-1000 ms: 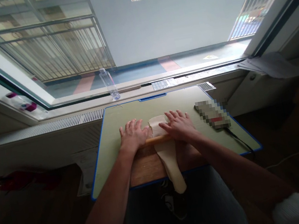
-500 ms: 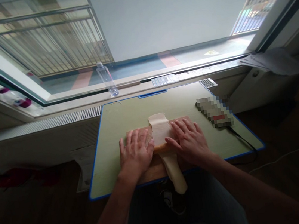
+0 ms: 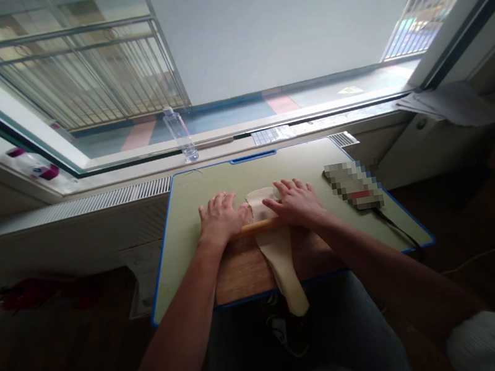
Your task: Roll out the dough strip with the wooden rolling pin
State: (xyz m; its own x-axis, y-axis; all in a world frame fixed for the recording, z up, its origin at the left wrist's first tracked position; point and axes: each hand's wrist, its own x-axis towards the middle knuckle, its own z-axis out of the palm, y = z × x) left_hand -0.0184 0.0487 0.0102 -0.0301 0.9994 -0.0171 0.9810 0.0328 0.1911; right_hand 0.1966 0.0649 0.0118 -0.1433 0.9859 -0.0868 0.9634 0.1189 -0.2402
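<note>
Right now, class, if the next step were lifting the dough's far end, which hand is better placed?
Probably the right hand: its thumb reaches over the dough, while the left hand has its thumb beside it. Both are over the pin.

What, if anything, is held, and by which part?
Nothing visibly gripped: left hand and right hand lie open over opposite ends of a light-brown, cylindrical wooden rolling pin.

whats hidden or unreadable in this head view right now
All in the head view:
- Pale wooden rolling pin: both ends covered by the left hand and right hand.
- Long cream dough strip: part hidden beneath the pin.
- Flat rectangular dark-edged device: surface details pixelated.
- Red item, picture left: shape lost in shadow.
</note>
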